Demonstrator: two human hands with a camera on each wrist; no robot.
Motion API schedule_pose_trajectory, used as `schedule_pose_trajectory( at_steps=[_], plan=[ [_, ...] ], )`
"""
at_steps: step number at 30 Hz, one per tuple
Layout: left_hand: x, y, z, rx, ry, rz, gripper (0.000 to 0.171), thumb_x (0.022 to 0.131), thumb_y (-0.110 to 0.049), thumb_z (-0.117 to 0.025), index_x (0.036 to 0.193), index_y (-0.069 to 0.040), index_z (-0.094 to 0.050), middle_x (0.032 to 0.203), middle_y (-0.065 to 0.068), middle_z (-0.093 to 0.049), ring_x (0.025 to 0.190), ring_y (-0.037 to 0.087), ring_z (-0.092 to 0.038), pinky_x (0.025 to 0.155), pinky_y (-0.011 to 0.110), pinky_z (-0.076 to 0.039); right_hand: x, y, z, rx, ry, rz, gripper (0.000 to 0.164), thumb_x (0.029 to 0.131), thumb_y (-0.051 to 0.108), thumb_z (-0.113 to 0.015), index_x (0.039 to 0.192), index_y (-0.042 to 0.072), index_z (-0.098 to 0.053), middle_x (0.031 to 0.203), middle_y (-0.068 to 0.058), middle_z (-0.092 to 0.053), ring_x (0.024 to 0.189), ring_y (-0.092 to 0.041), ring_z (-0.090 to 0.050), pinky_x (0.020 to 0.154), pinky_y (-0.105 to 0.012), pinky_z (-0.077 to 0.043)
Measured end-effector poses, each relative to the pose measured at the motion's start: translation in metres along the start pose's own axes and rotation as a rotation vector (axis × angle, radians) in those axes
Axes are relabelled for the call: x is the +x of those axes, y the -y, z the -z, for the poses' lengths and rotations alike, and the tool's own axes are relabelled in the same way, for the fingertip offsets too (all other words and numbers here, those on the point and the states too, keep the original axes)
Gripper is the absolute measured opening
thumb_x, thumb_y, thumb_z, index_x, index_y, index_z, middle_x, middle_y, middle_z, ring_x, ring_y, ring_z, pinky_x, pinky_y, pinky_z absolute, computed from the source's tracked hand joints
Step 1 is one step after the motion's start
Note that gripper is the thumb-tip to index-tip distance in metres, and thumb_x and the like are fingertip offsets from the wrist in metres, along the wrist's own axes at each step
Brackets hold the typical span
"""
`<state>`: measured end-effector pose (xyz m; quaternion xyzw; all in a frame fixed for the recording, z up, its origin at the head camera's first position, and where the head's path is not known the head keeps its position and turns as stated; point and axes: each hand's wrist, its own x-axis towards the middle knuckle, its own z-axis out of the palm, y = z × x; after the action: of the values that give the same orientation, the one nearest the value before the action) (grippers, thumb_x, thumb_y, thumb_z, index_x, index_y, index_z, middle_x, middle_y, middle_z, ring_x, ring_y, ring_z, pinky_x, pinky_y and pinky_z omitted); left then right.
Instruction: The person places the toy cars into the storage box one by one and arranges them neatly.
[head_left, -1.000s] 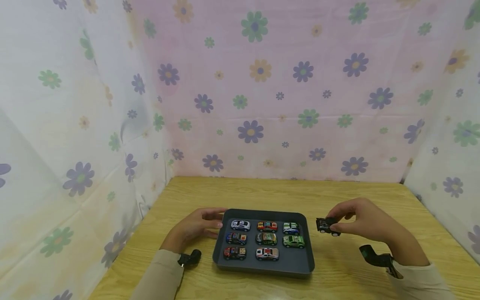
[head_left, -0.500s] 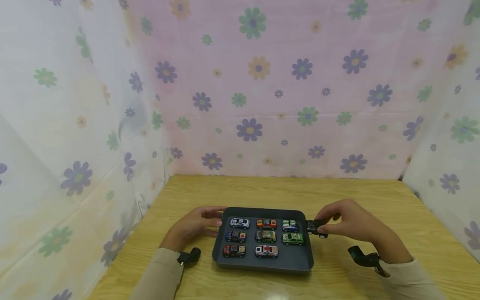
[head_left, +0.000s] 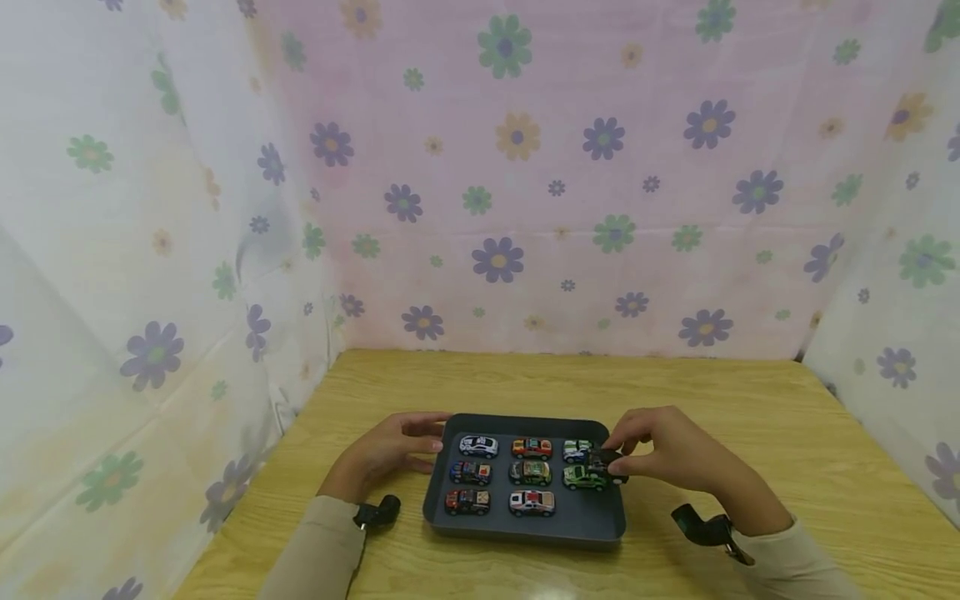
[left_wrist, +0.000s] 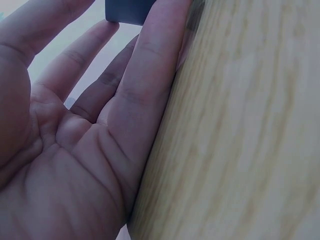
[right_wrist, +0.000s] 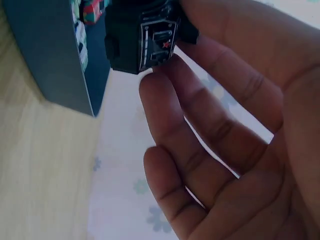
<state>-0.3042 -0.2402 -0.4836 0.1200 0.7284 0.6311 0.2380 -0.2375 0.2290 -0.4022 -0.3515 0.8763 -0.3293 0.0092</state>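
My right hand (head_left: 671, 450) pinches a black toy car (head_left: 603, 461) between thumb and fingers. The car hangs over the right side of a dark grey tray (head_left: 551, 529), overlapping the green toy car (head_left: 582, 478) and the white-and-green toy car (head_left: 576, 451) in the head view. From the right wrist, the black car (right_wrist: 150, 40) shows a small red star and light markings. My left hand (head_left: 393, 454) lies at the tray's left wall, fingers extended; in the left wrist view, a fingertip meets the corner of the tray (left_wrist: 131, 11).
Inside the tray, several more toy cars stand in rows, among them a white-and-black one (head_left: 478, 447), a red-orange one (head_left: 532, 448) and a white-and-red one (head_left: 532, 502). The wooden table (head_left: 450, 379) ends at a flowered cloth (head_left: 525, 167) behind and on both sides.
My right hand has carried the black car leftward, from beside the tray to over its right part. The left hand stays at the tray's left wall.
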Motion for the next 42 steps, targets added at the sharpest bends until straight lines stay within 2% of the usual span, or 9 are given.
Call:
schedule_pose_trajectory(
  at_steps=[8, 14, 18, 24, 32, 42],
  plan=[
    [0.001, 0.000, 0.001, -0.010, -0.003, 0.008, 0.062, 0.096, -0.016, -0.076, 0.153, -0.015, -0.052, 0.155, 0.019, -0.049, 0.125, 0.030, -0.064, 0.094, 0.049, -0.061, 0.008, 0.005, -0.015, 0.006, 0.044, -0.038, 0.018, 0.087, 0.038, -0.083, 0.103, 0.029, -0.081, 0.098, 0.012, -0.071, 0.088, -0.010, -0.065, 0.073, -0.028, -0.058],
    [0.001, 0.001, 0.001, -0.011, -0.004, 0.010, 0.063, 0.095, -0.018, -0.076, 0.153, -0.015, -0.051, 0.156, 0.020, -0.048, 0.126, 0.031, -0.064, 0.095, 0.049, -0.061, 0.011, 0.007, -0.023, 0.044, 0.092, -0.053, 0.016, 0.085, 0.035, -0.086, 0.099, 0.028, -0.081, 0.097, 0.011, -0.071, 0.086, -0.006, -0.066, 0.073, -0.025, -0.058],
    [0.001, 0.001, 0.000, -0.007, -0.003, 0.008, 0.063, 0.095, -0.018, -0.077, 0.153, -0.015, -0.052, 0.157, 0.021, -0.046, 0.125, 0.031, -0.064, 0.094, 0.049, -0.061, 0.013, 0.007, -0.028, 0.029, 0.113, -0.062, 0.016, 0.084, 0.033, -0.087, 0.098, 0.028, -0.081, 0.095, 0.013, -0.071, 0.084, -0.003, -0.065, 0.072, -0.025, -0.057],
    [0.000, -0.001, -0.001, -0.003, -0.007, 0.013, 0.063, 0.095, -0.018, -0.077, 0.153, -0.016, -0.052, 0.158, 0.021, -0.045, 0.126, 0.030, -0.064, 0.095, 0.048, -0.061, 0.015, 0.003, -0.035, -0.007, 0.125, -0.067, 0.017, 0.081, 0.032, -0.090, 0.096, 0.029, -0.082, 0.094, 0.016, -0.072, 0.086, -0.005, -0.066, 0.074, -0.025, -0.057],
    [-0.001, -0.002, -0.002, -0.015, -0.014, 0.017, 0.062, 0.096, -0.015, -0.075, 0.154, -0.015, -0.051, 0.159, 0.022, -0.044, 0.125, 0.030, -0.064, 0.094, 0.048, -0.061, 0.017, 0.004, -0.039, 0.010, 0.137, -0.057, 0.018, 0.079, 0.030, -0.091, 0.094, 0.028, -0.082, 0.092, 0.017, -0.074, 0.086, -0.005, -0.067, 0.073, -0.028, -0.059],
    [-0.001, -0.003, -0.002, -0.019, -0.011, 0.020, 0.062, 0.096, -0.014, -0.075, 0.153, -0.015, -0.051, 0.158, 0.021, -0.045, 0.125, 0.029, -0.065, 0.094, 0.048, -0.061, 0.017, 0.002, -0.043, -0.004, 0.129, -0.061, 0.019, 0.078, 0.031, -0.091, 0.094, 0.027, -0.082, 0.092, 0.016, -0.074, 0.085, -0.004, -0.067, 0.071, -0.024, -0.058]
  ],
)
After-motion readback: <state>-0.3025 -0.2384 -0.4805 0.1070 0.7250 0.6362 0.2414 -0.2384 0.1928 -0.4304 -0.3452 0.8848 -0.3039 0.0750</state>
